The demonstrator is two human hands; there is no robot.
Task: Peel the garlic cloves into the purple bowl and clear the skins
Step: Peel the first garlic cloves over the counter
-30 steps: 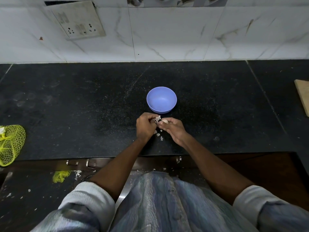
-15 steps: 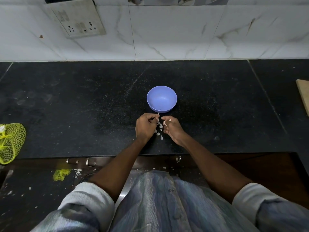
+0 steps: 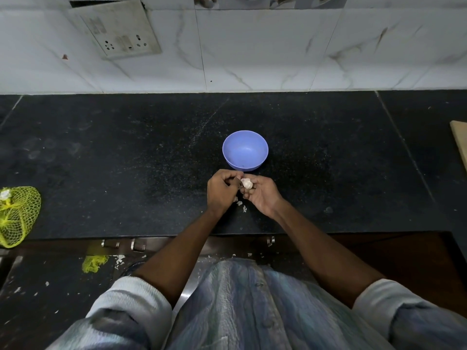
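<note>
On the black speckled stone counter [image 3: 126, 160], the right hand [image 3: 262, 195] pinches a pale garlic clove [image 3: 247, 183]; the left hand's [image 3: 221, 192] curled fingers pick at it, the round purple plastic bowl [image 3: 245, 150] just beyond the fingertips, white skin flakes [image 3: 241, 205] beneath them.

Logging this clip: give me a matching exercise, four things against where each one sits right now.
Things:
1. round purple plastic bowl
2. pale garlic clove
3. yellow plastic mesh bag
4. small white skin flakes

Places:
A. far left end of the counter
B. on the counter under the hands
C. just beyond the hands
D. between the fingers of both hands

Pairs: 1-C, 2-D, 3-A, 4-B
</note>
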